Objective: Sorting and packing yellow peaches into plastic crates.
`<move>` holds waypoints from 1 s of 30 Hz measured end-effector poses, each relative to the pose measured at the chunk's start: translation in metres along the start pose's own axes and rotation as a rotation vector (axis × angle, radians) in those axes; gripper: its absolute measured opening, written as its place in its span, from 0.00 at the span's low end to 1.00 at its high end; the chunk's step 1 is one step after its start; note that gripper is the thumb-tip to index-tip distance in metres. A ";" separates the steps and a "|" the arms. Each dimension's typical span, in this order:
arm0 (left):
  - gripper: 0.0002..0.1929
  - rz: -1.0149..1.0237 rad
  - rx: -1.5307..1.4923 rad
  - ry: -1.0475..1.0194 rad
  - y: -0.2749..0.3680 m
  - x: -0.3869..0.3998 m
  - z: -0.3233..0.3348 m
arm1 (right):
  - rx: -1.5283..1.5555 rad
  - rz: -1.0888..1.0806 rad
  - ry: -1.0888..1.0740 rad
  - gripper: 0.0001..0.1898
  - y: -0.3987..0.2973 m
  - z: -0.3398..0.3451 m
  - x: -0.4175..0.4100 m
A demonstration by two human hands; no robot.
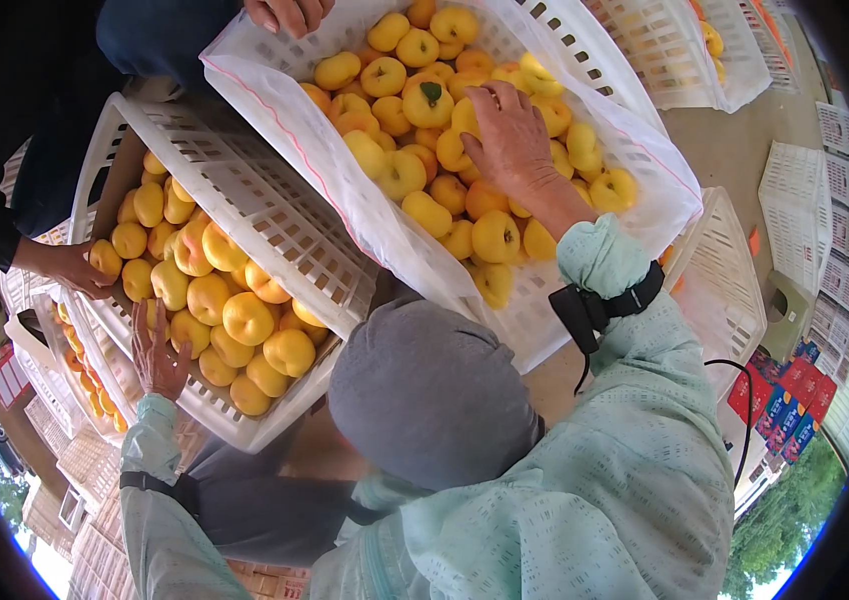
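Observation:
My left hand (pixel 160 352) rests with its fingers spread over the near left rim of a white plastic crate, touching yellow-orange peaches (pixel 248 319) heaped inside. Above and to the right stands a larger white crate with a thin white liner (pixel 424 277) folded over its rim, holding more yellow peaches (pixel 496 236). Over these lies my right hand (pixel 518 142), fingers bent, thumb and fingertips beside a yellow peach (pixel 464 118); whether it grips the peach is unclear. One peach near it bears a green leaf (pixel 430 92).
A co-worker's hand (pixel 83 268) touches a peach at the crate's left end; another hand (pixel 289 13) hangs at the lined crate's top edge. More white crates (pixel 796 214) stand at right, near red and blue boxes (pixel 784 397). Fruit-filled crates (pixel 91 375) stand at left.

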State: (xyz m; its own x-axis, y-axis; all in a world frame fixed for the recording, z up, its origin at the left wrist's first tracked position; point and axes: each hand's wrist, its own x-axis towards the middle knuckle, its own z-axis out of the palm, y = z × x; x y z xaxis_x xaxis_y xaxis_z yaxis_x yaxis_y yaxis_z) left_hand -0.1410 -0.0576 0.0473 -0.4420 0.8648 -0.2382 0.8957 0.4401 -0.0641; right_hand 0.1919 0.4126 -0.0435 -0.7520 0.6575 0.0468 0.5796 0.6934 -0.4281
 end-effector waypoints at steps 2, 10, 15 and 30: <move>0.43 -0.006 -0.021 -0.010 -0.001 -0.001 0.000 | -0.022 -0.107 0.074 0.23 -0.011 0.003 0.007; 0.43 -0.024 -0.023 -0.013 0.010 0.005 -0.013 | 0.094 0.037 -0.590 0.26 -0.048 0.069 0.023; 0.42 -0.030 -0.043 0.003 0.004 -0.001 -0.013 | 0.286 0.045 -0.539 0.30 -0.041 0.068 0.012; 0.44 -0.069 -0.052 0.001 0.002 -0.002 -0.006 | 2.104 0.492 -0.596 0.38 0.002 -0.043 0.001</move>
State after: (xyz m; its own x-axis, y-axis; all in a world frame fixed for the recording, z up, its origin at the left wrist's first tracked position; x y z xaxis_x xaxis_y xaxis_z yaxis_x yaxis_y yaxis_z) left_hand -0.1388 -0.0571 0.0530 -0.5023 0.8324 -0.2340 0.8595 0.5103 -0.0298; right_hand 0.2057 0.4270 -0.0054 -0.9122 0.2092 -0.3523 -0.0611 -0.9197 -0.3879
